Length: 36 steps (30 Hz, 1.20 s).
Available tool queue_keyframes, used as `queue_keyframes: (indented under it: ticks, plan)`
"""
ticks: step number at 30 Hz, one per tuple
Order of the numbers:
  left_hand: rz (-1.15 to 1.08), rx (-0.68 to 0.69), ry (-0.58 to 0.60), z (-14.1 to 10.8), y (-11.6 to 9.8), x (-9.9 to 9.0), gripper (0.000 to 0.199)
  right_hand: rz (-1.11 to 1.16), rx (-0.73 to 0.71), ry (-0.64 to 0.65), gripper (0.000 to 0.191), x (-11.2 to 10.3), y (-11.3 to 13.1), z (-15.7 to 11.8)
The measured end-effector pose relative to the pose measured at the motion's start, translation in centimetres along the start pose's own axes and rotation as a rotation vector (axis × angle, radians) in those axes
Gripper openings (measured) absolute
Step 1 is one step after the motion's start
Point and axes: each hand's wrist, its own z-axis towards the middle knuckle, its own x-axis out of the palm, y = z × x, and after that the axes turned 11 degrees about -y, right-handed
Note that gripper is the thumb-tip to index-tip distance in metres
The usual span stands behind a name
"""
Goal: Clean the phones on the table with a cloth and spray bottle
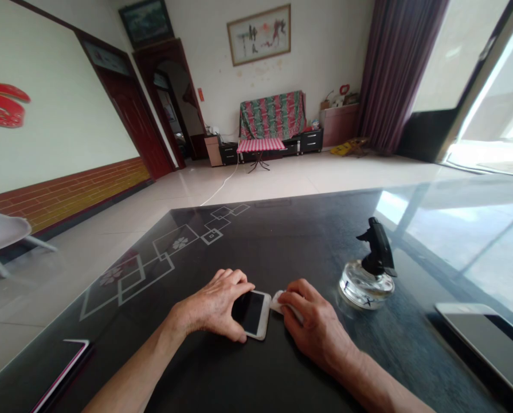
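Table: broad, glossy black top point(282, 246) with a pale line pattern of overlapping squares and flowers along its left side.
Phone: small white-framed rectangular phone with a dark screen point(254, 313); lies flat on the table, screen up, between the two hands.
Left hand: spread over the left end of the phone; the left hand point(219, 304) grips its edges between thumb and fingers.
Right hand: closed on a small, white, soft-looking wad point(277, 300); the right hand point(312, 321) is just beside the phone.
Container: squat, round, transparent spray bottle point(365, 285), upright on the table beyond the right hand; dark marks on its wall.
Closure: black plastic trigger head point(377, 249), fitted on the bottle.
Contents: appear clear; fill level unreadable.
Right edge: large white-framed tablet with a dark screen point(492, 341), partly out of view.
Background storage: black drawer cabinet point(311, 142), drawers shut.
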Motion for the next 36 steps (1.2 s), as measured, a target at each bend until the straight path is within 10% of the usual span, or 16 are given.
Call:
queue_keyframes:
  ticks: [15,25,36]
  plan:
    - [-0.015,0.052,-0.025,0.5,0.2,0.5,0.071,-0.395,-0.226,0.191,0.019,0.6,1.2,0.6]
    - [-0.131,0.044,-0.130,0.7,0.4,0.0,0.073,-0.164,-0.091,-0.081,0.017,0.4,0.0,0.8]
    - [-0.221,0.054,-0.181,1.0,-0.6,0.0,0.066,-0.112,-0.103,-0.084,0.019,0.1,0.0,1.2]
